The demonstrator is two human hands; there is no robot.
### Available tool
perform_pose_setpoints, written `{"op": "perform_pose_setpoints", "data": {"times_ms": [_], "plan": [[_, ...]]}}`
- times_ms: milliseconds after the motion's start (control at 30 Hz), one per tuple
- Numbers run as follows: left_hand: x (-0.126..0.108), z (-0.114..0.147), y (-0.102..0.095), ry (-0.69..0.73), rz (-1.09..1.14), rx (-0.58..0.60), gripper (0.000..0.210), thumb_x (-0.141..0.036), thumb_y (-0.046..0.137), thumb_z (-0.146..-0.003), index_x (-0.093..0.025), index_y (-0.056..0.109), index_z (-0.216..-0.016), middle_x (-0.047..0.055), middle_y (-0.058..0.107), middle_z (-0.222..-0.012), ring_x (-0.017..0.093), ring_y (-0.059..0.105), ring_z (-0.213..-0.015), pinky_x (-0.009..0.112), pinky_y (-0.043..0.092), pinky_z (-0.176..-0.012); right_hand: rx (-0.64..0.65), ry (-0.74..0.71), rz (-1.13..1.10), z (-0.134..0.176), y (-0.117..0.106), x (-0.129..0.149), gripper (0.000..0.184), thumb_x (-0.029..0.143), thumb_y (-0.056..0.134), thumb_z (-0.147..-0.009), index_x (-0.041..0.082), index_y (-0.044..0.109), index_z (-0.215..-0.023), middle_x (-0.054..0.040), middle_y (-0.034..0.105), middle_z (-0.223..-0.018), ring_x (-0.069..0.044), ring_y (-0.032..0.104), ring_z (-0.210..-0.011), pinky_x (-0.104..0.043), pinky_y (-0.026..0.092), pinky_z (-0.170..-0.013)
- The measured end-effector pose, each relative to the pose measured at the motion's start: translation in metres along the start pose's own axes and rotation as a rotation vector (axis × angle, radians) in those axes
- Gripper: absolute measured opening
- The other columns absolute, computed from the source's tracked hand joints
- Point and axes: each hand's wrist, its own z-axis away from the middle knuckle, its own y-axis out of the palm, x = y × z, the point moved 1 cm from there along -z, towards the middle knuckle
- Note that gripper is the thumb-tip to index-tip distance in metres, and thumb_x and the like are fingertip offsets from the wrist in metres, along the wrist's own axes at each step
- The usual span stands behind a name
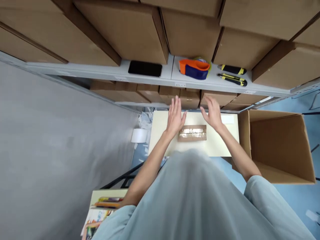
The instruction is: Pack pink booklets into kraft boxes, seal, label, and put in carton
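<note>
A small brown cardboard box (192,137) lies on the pale yellow table (160,133), with shiny clear tape across its top. My left hand (175,116) is raised beside the box's upper left, fingers stretched out and nearly together, holding nothing. To the upper right of the box, my right hand (212,113) hovers with its thumb apart from its bent fingers, and nothing is in it. Neither hand appears to grip the box. A white slip (227,119) lies on the table just right of my right hand.
Above the table, a grey shelf (172,71) bears cardboard boxes, a black phone (145,68), an orange and blue tape dispenser (195,68) and two utility knives (233,69). A large open carton (277,143) stands at right. Books (100,215) lie at lower left, beside a grey wall (62,140).
</note>
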Motion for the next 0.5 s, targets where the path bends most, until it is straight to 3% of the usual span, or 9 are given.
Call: {"op": "perform_pose_setpoints", "data": {"times_ms": [100, 200, 333, 500], "plan": [[0.008, 0.080, 0.049, -0.196, 0.014, 0.149, 0.080, -0.048, 0.036, -0.114, -0.009, 0.013, -0.180, 0.025, 0.010, -0.187, 0.035, 0.004, -0.177, 0.063, 0.017, -0.140, 0.196, 0.128, -0.063, 0.079, 0.059, 0.005, 0.065, 0.037, 0.031, -0.114, 0.011, 0.036, -0.173, -0.0229, 0.038, -0.180, -0.035, 0.031, -0.170, -0.063, 0.030, -0.137], [0.002, 0.120, 0.092, -0.263, -0.032, 0.233, 0.079, -0.053, 0.035, -0.114, -0.009, 0.023, -0.178, 0.025, 0.016, -0.186, 0.037, 0.007, -0.176, 0.065, 0.012, -0.141, 0.337, 0.244, -0.032, 0.120, 0.107, 0.013, 0.070, 0.040, 0.033, -0.114, 0.007, 0.032, -0.175, -0.0231, 0.027, -0.185, -0.034, 0.020, -0.175, -0.059, 0.025, -0.140], [-0.001, 0.121, 0.120, -0.408, -0.102, 0.177, 0.093, -0.066, 0.043, -0.110, -0.008, 0.020, -0.180, 0.025, 0.010, -0.187, 0.038, 0.001, -0.176, 0.066, 0.004, -0.141, 0.375, 0.329, 0.076, 0.126, 0.136, 0.015, 0.078, 0.047, 0.030, -0.116, 0.002, 0.019, -0.179, -0.0223, 0.011, -0.188, -0.031, 0.007, -0.177, -0.054, 0.015, -0.143], [0.014, 0.112, 0.127, -0.554, -0.076, 0.098, 0.116, -0.079, 0.050, -0.104, -0.001, 0.008, -0.179, 0.030, -0.002, -0.186, 0.040, -0.004, -0.176, 0.063, 0.012, -0.141, 0.348, 0.447, 0.101, 0.120, 0.139, 0.009, 0.096, 0.061, 0.038, -0.114, -0.002, 0.008, -0.179, -0.0267, 0.000, -0.187, -0.034, 0.001, -0.177, -0.051, 0.018, -0.142]]}}
